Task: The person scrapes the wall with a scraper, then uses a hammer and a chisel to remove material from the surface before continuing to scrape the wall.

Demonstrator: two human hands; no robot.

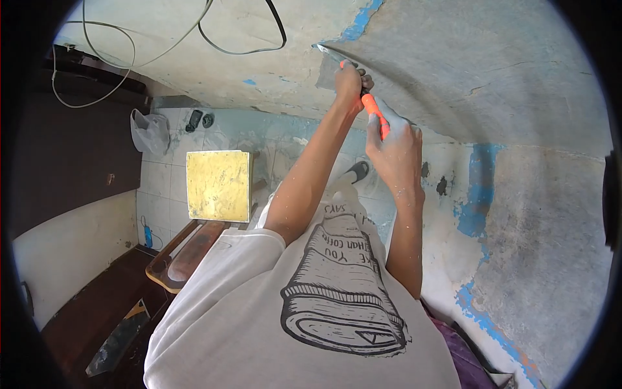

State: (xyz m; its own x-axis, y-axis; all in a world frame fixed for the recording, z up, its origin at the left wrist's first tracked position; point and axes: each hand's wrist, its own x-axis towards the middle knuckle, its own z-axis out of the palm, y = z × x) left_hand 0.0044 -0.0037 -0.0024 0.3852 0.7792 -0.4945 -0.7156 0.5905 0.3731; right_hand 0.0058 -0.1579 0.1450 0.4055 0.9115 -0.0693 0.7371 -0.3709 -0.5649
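A long scraping tool with an orange handle (371,107) reaches up to the wall (427,71). My right hand (396,146) is wrapped round the orange handle at its lower end. Farther up, my left hand (350,84) is closed round the tool nearer its blade (330,53). The metal tip lies at the edge of the cream paint (285,61), close to a strip of blue paint (359,24). Bare grey plaster spreads to the right of this edge. The exact shape of the blade is hard to make out.
Loose cables (133,65) hang at the upper left. A yellow-topped stool (219,187) stands beside a wooden chair (178,259) on my left. On the tiled floor are a white plastic bag (149,131) and dark footwear (194,120). Blue paint patches (476,194) edge the right wall.
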